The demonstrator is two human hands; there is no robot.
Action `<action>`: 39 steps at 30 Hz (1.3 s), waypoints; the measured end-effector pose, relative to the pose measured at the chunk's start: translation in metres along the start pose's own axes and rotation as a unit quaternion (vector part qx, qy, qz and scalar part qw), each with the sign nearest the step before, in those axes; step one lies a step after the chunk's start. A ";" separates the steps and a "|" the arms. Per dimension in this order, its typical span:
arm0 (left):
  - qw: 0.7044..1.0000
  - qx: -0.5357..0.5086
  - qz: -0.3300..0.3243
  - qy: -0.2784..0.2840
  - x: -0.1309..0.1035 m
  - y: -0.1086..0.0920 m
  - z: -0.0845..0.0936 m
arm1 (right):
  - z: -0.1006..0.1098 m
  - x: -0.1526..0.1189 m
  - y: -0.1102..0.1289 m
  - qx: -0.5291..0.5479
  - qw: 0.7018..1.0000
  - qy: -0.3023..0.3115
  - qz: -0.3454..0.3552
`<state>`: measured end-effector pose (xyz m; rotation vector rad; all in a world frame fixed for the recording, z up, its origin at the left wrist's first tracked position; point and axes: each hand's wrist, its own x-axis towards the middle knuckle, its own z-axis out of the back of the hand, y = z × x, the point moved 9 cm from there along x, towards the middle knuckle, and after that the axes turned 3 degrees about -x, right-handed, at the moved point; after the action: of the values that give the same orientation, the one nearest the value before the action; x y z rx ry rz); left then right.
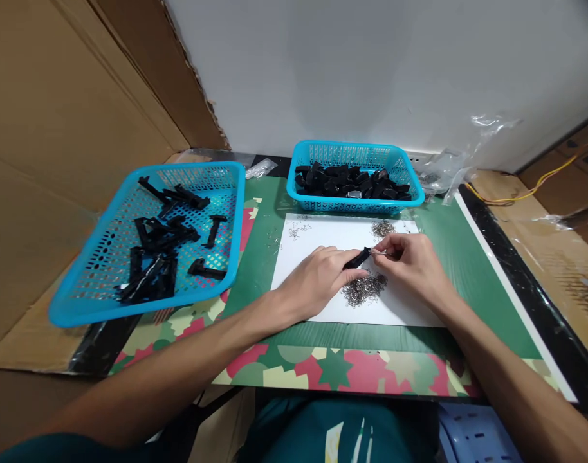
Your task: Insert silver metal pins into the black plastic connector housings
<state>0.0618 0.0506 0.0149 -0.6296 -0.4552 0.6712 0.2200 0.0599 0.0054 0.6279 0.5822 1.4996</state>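
My left hand (323,276) is closed round a small black plastic part (358,258), held above a white sheet of paper (294,283). At the part's upper right end, my right hand (407,257) pinches a thin, light-coloured piece (378,253), too small to name. Its tip meets or nearly meets the part. Just below both hands lies a heap of small metal pieces (364,290), perhaps springs or pins. A second, smaller pile (383,229) sits behind my right hand, and a few loose metal bits (298,228) are scattered at the sheet's upper left.
A blue basket (238,244) on the left holds several longer black plastic parts (161,235). Against the wall, another blue basket (354,207) is filled with black pieces (352,180). Clear plastic bags (441,170) lie at the back right, near a yellow cable (530,190). Cardboard (57,128) stands at the left.
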 end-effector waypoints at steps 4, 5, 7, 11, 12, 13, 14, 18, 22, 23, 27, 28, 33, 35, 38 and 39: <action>0.999 0.030 0.017 -0.008 0.000 0.002 0.001 | -0.001 -0.002 0.004 -0.010 1.000 -0.005 0.009; 0.999 0.038 0.021 -0.008 0.000 0.003 0.000 | -0.001 -0.003 0.006 -0.017 1.000 -0.007 0.014; 0.998 0.054 0.025 -0.010 0.001 0.004 -0.001 | -0.001 -0.002 0.011 -0.040 0.999 -0.010 0.028; 0.996 0.082 0.020 -0.016 0.002 0.004 -0.002 | -0.001 0.000 0.018 -0.054 0.997 0.002 0.057; 0.996 0.085 0.016 -0.018 0.002 0.003 -0.002 | 0.000 0.001 0.019 -0.047 0.997 0.008 0.065; 0.996 0.086 0.013 -0.019 0.002 0.002 -0.001 | 0.000 0.002 0.019 -0.039 0.997 0.014 0.071; 0.996 0.086 0.010 -0.020 0.002 0.002 0.000 | 0.001 0.002 0.018 -0.031 0.996 0.023 0.076; 0.996 0.082 0.008 -0.020 0.002 -0.001 0.002 | 0.003 0.002 0.014 -0.021 0.995 0.060 0.081; 0.996 0.082 -0.006 -0.020 0.002 -0.005 0.003 | 0.017 0.000 0.017 -0.048 0.992 0.011 0.113; 0.996 0.085 -0.013 -0.017 0.002 -0.006 0.002 | 0.021 0.000 0.020 -0.050 0.990 -0.008 0.129; 0.996 0.088 -0.021 -0.014 0.001 -0.006 0.002 | 0.031 -0.002 0.025 -0.041 0.983 -0.053 0.168; 0.996 0.084 -0.018 -0.017 0.000 -0.005 0.002 | 0.031 -0.002 0.023 -0.041 0.985 -0.047 0.162; 0.997 0.051 0.017 -0.060 -0.003 0.002 0.009 | 0.014 0.002 0.009 -0.052 0.990 0.060 0.114; 0.996 0.039 0.033 -0.068 -0.003 0.004 0.011 | 0.010 0.002 0.006 -0.047 0.991 0.079 0.102; 0.997 0.025 0.030 -0.074 -0.003 0.003 0.013 | 0.006 0.003 0.003 -0.043 0.991 0.091 0.092; 0.997 0.021 0.018 -0.077 -0.003 0.001 0.013 | 0.004 0.003 0.003 -0.044 0.990 0.092 0.094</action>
<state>0.0514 0.0541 0.0232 -0.5497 -0.5730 0.7646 0.2206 0.0631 0.0110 0.4885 0.6063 1.7648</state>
